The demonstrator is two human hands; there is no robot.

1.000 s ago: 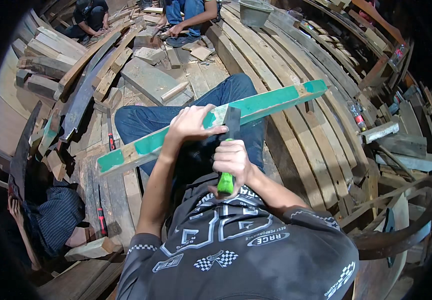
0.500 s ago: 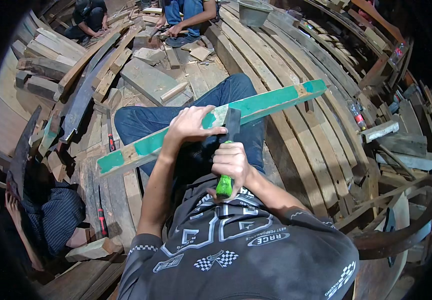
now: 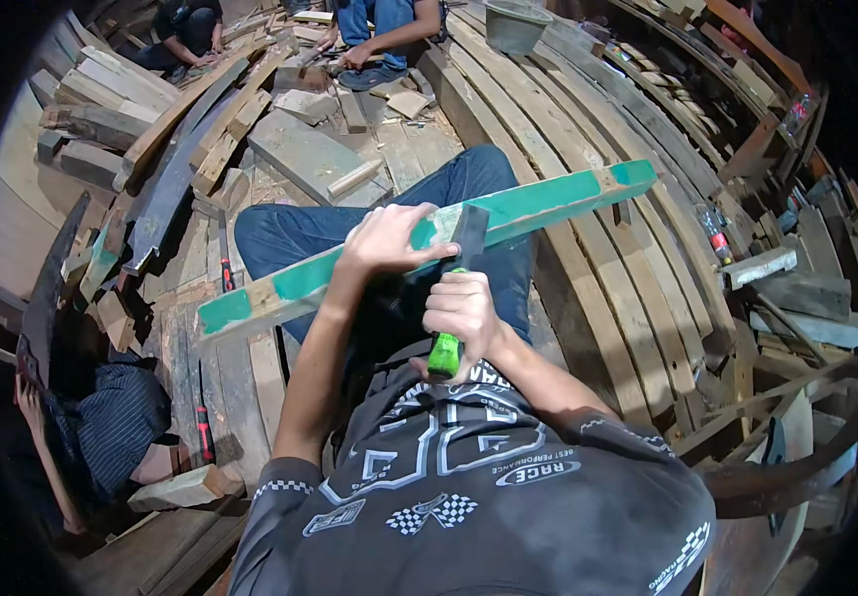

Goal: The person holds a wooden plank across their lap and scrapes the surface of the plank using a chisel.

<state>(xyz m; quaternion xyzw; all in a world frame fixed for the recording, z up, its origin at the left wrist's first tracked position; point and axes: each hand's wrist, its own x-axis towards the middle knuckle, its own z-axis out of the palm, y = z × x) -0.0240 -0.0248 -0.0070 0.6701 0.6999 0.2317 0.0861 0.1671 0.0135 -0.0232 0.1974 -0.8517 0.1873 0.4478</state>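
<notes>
Right hand (image 3: 464,310) closed around green handle of a dark-bladed chisel (image 3: 457,288), near the chest, blade pointing away and laid against the near edge of a long green-painted plank (image 3: 449,233). Left hand (image 3: 386,241) spread palm-down on top of that plank, fingers curled over its far edge, just left of the blade. Plank resting across the jeans-clad lap, left end bare wood and lower, right end raised toward the curved wooden ribs (image 3: 637,288) on the right. To the near left, a pale wood block (image 3: 182,488) on the floor planks, a red-handled tool (image 3: 204,432) just beyond it, and a crouching person in a dark striped shirt (image 3: 116,422). Farther left, heaped timber offcuts (image 3: 151,119) and a flat grey slab (image 3: 310,159). At the far edge, two seated people (image 3: 379,30) among scraps, a grey tub (image 3: 513,25) to their right.
</notes>
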